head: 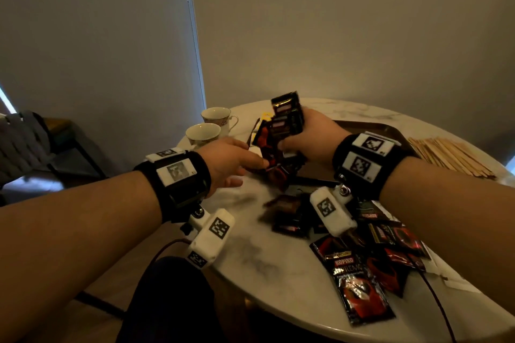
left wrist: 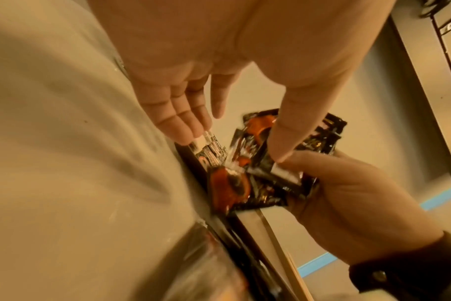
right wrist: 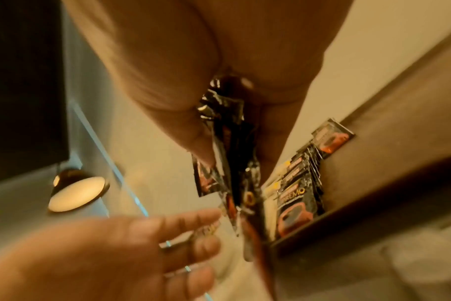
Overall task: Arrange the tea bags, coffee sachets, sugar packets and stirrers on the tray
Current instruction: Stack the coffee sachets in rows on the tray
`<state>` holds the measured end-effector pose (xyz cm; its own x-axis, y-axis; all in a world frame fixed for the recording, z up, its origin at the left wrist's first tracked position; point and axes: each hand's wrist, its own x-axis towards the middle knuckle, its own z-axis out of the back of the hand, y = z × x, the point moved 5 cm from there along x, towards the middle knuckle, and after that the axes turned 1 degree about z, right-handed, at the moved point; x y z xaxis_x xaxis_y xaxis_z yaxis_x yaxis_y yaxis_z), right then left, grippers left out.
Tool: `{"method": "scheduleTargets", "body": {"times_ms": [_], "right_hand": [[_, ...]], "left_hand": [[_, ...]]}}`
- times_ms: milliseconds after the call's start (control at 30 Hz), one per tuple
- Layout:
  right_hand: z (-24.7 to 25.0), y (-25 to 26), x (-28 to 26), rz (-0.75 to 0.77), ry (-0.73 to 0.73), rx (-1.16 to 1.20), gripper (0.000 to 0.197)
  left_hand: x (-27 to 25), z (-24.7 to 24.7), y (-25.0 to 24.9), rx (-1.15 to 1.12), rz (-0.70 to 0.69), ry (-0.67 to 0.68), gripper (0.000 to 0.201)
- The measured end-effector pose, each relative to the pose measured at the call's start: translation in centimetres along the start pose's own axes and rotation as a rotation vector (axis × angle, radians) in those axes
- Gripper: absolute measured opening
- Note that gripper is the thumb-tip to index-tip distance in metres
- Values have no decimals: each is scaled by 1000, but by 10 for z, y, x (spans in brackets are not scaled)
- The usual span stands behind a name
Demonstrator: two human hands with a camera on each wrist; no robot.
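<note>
My right hand grips a fanned bundle of black coffee sachets upright over the left end of the dark brown tray. In the right wrist view the bundle hangs between the thumb and fingers of that hand. My left hand reaches in from the left with straight fingers. In the left wrist view its thumb and fingertips touch the bundle. A row of sachets stands in the tray. Wooden stirrers lie right of the tray.
Two teacups stand at the round marble table's far left edge. Several loose coffee sachets lie scattered on the near right part of the table, under my right forearm. A dark chair stands to the left, off the table.
</note>
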<state>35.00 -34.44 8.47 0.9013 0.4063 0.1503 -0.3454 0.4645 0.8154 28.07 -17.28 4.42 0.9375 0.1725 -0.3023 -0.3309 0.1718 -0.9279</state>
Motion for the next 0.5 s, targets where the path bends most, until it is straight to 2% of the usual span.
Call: {"method": "scheduleTargets", "body": {"times_ms": [100, 233, 300, 500], "right_hand": [[4, -12, 5, -48, -37, 370, 47], [8, -25, 13, -52, -64, 607, 58], [10, -31, 17, -64, -69, 665, 58], [16, -44, 25, -159, -80, 647, 33]], "left_hand": [[9, -10, -4, 23, -9, 30, 65], [20, -27, -14, 30, -58, 98, 49], [25, -34, -19, 40, -91, 113, 43], [46, -47, -37, 28, -127, 98, 31]]}}
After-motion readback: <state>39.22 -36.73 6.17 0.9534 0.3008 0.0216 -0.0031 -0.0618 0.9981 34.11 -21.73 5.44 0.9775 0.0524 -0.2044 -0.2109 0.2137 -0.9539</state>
